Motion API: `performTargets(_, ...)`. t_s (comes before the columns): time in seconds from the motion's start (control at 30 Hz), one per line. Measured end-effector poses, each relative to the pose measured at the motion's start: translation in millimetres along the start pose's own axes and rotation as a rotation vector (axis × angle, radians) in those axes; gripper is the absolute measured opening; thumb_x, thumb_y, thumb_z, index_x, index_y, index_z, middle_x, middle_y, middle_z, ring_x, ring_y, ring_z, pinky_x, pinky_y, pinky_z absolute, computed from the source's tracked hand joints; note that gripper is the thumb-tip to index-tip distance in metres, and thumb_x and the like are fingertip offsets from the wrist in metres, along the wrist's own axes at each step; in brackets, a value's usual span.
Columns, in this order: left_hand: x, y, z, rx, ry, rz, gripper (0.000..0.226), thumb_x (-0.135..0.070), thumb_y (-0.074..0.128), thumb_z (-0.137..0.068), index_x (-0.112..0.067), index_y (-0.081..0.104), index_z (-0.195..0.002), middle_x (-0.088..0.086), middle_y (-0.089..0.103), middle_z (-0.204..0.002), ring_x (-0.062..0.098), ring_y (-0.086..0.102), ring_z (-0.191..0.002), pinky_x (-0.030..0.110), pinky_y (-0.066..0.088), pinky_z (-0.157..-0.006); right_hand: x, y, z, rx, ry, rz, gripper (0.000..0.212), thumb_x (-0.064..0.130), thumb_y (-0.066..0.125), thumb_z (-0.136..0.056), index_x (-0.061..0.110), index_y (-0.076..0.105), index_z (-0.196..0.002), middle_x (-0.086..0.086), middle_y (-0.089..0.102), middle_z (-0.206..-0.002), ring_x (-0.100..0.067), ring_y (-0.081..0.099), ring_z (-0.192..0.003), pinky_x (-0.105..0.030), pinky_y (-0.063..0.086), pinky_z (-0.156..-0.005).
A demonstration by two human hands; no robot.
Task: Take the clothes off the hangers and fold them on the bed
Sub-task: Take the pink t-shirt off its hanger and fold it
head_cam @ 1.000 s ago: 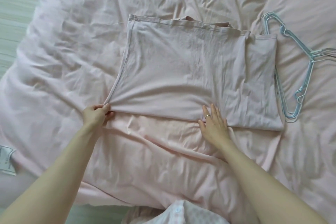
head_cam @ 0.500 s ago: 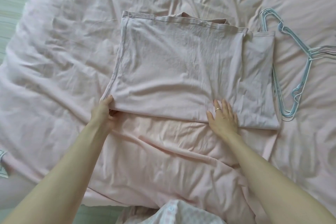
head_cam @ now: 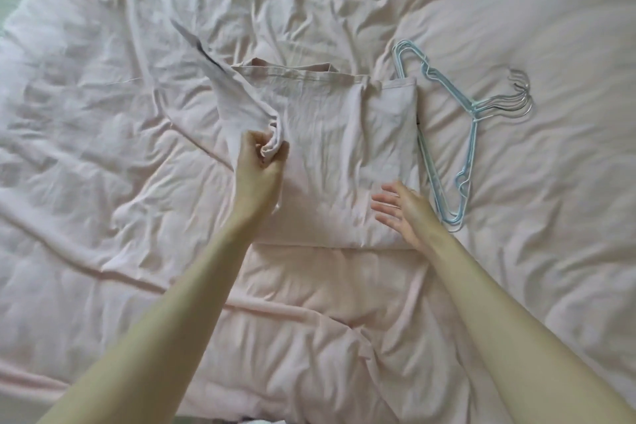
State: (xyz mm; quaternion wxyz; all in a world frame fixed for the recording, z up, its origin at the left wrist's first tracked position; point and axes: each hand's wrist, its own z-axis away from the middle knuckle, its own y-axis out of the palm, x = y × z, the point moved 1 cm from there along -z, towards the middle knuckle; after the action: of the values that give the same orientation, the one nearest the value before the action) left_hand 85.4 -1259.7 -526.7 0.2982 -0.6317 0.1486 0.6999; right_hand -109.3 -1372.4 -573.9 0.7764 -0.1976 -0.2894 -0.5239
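The pale pink garment lies flat near the middle of the bed, already off its hanger and partly folded, its right side doubled in just beside the hangers.

The left hand has its fingers curled tight round a bunched corner of the garment's left side and holds that corner raised above the fabric. The lifted flap trails up and to the far left, so the grip appears intended to carry the left side across to the right for the next fold.

The right hand is open, fingers spread and straight, at the near right part of the garment. It probably steadies the lower layer while the flap travels; motion blur makes it unclear whether the palm actually touches the cloth.

The stack of blue hangers lies on the bed to the right, hooks pointing right, clear of the folding area.

Compared with half a second ago:
- The left hand has left the near left corner at bed level and moved up and inward with the fabric.
- The garment's flat outline is narrower on the left.
- The right hand has shifted slightly right.
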Motion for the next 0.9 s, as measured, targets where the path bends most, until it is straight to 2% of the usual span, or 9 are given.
performTargets(0.17,13,104,45,0.394,0.066,-0.25,0.024,-0.014,0.058,-0.087,-0.023,0.038,-0.078,-0.01,0.05,-0.068,0.012,0.044,-0.063,0.02,0.035,-0.058,1,-57,-13,-0.011,0.02,-0.148,0.029,0.032,0.036,-0.101,0.011,0.055,-0.101,-0.008,0.064,-0.09,-0.019,0.062,-0.079,-0.028,0.051,-0.07)
performTargets(0.23,33,127,60,0.547,0.022,-0.331,0.01,-0.011,0.056,-0.088,-0.017,0.047,-0.09,0.001,0.063,-0.087,0.02,0.058,-0.084,0.021,0.043,-0.068,-7,-68,-18,-0.001,0.05,-0.15,0.036,0.037,0.035,-0.101,0.01,0.059,-0.099,-0.009,0.065,-0.088,-0.02,0.063,-0.076,-0.03,0.051,-0.069)
performTargets(0.3,56,140,68,0.705,-0.029,-0.391,0.019,-0.016,0.055,-0.088,-0.014,0.054,-0.107,0.005,0.064,-0.114,0.023,0.059,-0.11,0.033,0.048,-0.09,-16,-77,-22,0.038,0.089,-0.123,0.041,0.041,0.038,-0.099,0.008,0.061,-0.107,-0.009,0.066,-0.089,-0.019,0.063,-0.071,-0.03,0.052,-0.065)
performTargets(0.4,73,136,69,0.821,-0.013,-0.554,0.027,-0.011,0.054,-0.09,-0.017,0.058,-0.116,0.005,0.062,-0.116,0.025,0.058,-0.107,0.041,0.047,-0.093,-26,-81,-26,0.055,0.1,-0.062,0.035,0.035,0.052,-0.095,0.004,0.061,-0.11,-0.016,0.065,-0.095,-0.027,0.063,-0.083,-0.048,0.052,-0.081)
performTargets(0.53,79,115,61,0.645,0.005,-0.652,0.025,-0.006,0.049,-0.091,-0.014,0.062,-0.11,0.006,0.063,-0.108,0.026,0.061,-0.094,0.035,0.048,-0.084,-37,-77,-41,-0.078,-0.021,0.181,0.018,0.027,0.069,-0.078,0.01,0.063,-0.075,-0.014,0.065,-0.086,-0.021,0.055,-0.082,-0.037,0.047,-0.075)
performTargets(0.63,87,96,53,0.53,0.073,-0.723,0.022,-0.002,0.052,-0.089,-0.01,0.065,-0.104,0.007,0.063,-0.101,0.027,0.056,-0.095,0.031,0.04,-0.082,-36,-80,-44,-0.149,-0.04,0.334,0.024,0.033,0.07,-0.069,0.013,0.056,-0.067,-0.007,0.048,-0.067,-0.017,0.043,-0.067,-0.03,0.034,-0.063)
performTargets(0.7,93,81,49,0.451,0.107,-0.776,0.02,0.001,0.055,-0.085,-0.008,0.067,-0.099,0.009,0.062,-0.095,0.03,0.054,-0.094,0.034,0.04,-0.08,-39,-87,-44,-0.155,-0.013,0.378,0.033,0.022,0.071,-0.077,0.013,0.046,-0.056,-0.003,0.042,-0.059,-0.014,0.039,-0.062,-0.029,0.03,-0.059)
performTargets(0.83,99,55,41,0.225,0.106,-0.907,0.023,0.0,0.059,-0.081,-0.007,0.066,-0.101,0.016,0.061,-0.101,0.039,0.054,-0.096,0.044,0.04,-0.081,-46,-95,-45,-0.166,0.019,0.484,0.031,0.021,0.069,-0.082,0.011,0.048,-0.062,-0.002,0.044,-0.061,-0.014,0.04,-0.061,-0.024,0.031,-0.055)
performTargets(0.9,98,45,37,0.071,-0.053,-0.94,0.031,-0.007,0.058,-0.084,-0.007,0.06,-0.114,0.019,0.053,-0.117,0.04,0.046,-0.111,0.049,0.035,-0.091,-46,-97,-46,-0.184,0.014,0.541,0.03,0.022,0.068,-0.083,0.01,0.049,-0.063,-0.002,0.044,-0.06,-0.015,0.041,-0.061,-0.021,0.03,-0.051)
